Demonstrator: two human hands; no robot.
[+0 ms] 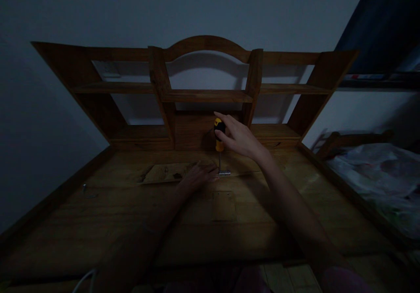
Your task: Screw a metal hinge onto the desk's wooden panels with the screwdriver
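My right hand (239,135) is closed around the yellow and black handle of a screwdriver (219,146), which stands upright with its shaft pointing down. The tip meets a small metal hinge (225,173) lying on the wooden desktop. Low beside it, my left hand (199,173) lies over the right end of a rough wooden board (164,173), its fingertips next to the hinge. The fingers look pressed together on the board; their undersides are hidden, and the dim light blurs details.
A wooden shelf unit (206,95) stands along the back of the desktop (131,218). A small square wooden piece (224,206) lies in front of the hinge. Small metal bits (85,188) sit at left. Plastic bags (377,170) are piled beyond the right edge.
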